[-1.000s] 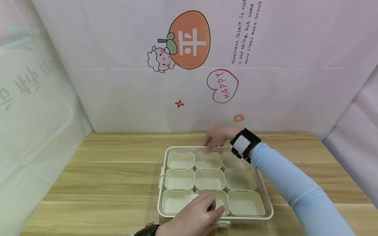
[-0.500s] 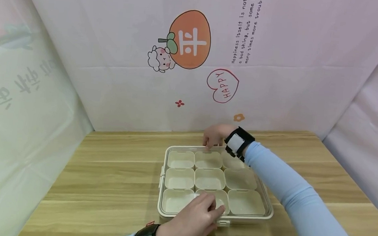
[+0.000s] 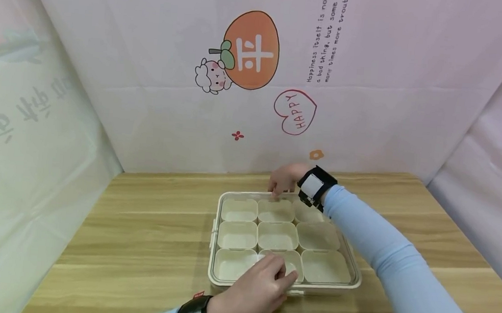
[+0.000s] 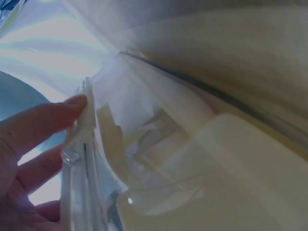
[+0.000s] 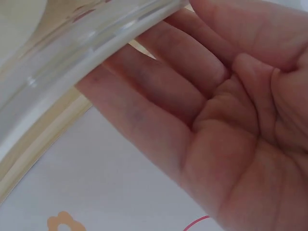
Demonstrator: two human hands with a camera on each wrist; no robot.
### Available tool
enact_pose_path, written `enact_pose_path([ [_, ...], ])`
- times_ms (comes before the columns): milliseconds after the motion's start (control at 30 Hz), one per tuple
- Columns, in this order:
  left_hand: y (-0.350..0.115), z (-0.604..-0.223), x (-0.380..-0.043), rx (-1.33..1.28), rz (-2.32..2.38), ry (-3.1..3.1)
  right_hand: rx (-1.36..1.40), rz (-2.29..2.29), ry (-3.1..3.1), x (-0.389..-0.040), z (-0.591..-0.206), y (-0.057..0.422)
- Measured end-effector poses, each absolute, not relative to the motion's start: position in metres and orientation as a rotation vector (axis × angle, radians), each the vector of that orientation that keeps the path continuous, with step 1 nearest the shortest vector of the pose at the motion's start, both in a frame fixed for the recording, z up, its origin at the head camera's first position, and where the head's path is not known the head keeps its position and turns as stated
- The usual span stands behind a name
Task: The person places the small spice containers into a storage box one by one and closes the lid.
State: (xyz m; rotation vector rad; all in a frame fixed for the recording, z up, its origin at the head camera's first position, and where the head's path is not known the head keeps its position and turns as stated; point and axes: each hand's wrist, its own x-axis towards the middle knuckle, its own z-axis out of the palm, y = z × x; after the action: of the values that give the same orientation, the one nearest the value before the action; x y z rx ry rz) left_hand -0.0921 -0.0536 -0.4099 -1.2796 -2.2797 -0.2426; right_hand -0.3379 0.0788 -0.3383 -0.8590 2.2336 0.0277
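Observation:
A cream storage box (image 3: 278, 237) with a clear top framed by a pale rim sits on the table, several open-topped bins showing inside it in rows. My left hand (image 3: 251, 291) grips the near edge beside the front latch (image 3: 296, 292); in the left wrist view its thumb (image 4: 74, 103) presses the latch side and the other fingers lie behind. At the far edge, my right hand (image 3: 285, 178) holds the rim. The right wrist view shows its fingers (image 5: 139, 106) reaching under the clear rim, their tips hidden.
A wood-grain table (image 3: 152, 232) carries the box. Behind it hangs a pale printed cloth (image 3: 160, 125), with further cloth at both sides. A small red tag (image 3: 198, 295) lies by the left wrist strap. Another latch (image 3: 214, 234) sits on the box's left side.
My right wrist and forearm have shifted slightly left, while the fingers stay at the far rim. The left hand keeps its place, and the box has hardly moved.

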Motion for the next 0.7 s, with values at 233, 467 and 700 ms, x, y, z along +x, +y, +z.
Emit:
enact_pose_path([
  [233,-0.056,-0.413,-0.091,-1.285,-0.277,-2.253,-0.841,0.018,2.305,-0.337,-0.346,0.089],
  [467,-0.074,-0.406,-0.09,-1.27,-0.27,-2.296,-0.994,0.044,2.419,-0.32,-0.342,0.108],
  [700,-0.112,-0.405,-0.108,-1.1,-0.388,-2.294,-0.977,-0.256,2.531,-0.291,-0.333,0.163],
])
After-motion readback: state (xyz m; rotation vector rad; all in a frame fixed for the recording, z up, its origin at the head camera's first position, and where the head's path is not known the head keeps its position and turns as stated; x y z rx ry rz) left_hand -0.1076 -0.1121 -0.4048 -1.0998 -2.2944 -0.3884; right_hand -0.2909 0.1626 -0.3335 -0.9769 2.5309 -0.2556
